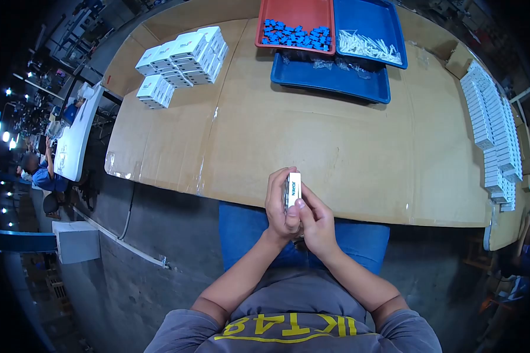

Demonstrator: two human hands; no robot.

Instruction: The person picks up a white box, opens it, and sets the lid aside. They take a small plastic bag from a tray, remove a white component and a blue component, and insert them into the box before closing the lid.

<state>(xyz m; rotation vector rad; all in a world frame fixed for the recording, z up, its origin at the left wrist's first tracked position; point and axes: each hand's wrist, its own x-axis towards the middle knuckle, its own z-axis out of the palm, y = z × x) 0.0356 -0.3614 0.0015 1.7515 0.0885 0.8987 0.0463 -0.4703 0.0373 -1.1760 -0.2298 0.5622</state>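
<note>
Both of my hands are together in front of my body, near the table's front edge. Between them is a small white box (295, 183) with dark lettering on its narrow side, standing roughly upright. My left hand (277, 203) wraps round the box from the left, its thumb low on the near end. My right hand (318, 228) closes on it from the right, with the thumb pressed against the lower part of the printed side. The palms and fingers hide the underside of the box.
The cardboard-covered table (265, 141) bears stacked white boxes (185, 56) at back left. A red tray (294, 12) holds blue pieces, a blue tray (365, 17) white pieces, and another blue tray (330, 85) stands before them. White boxes (494, 126) line the right; a person (47, 175) sits far left.
</note>
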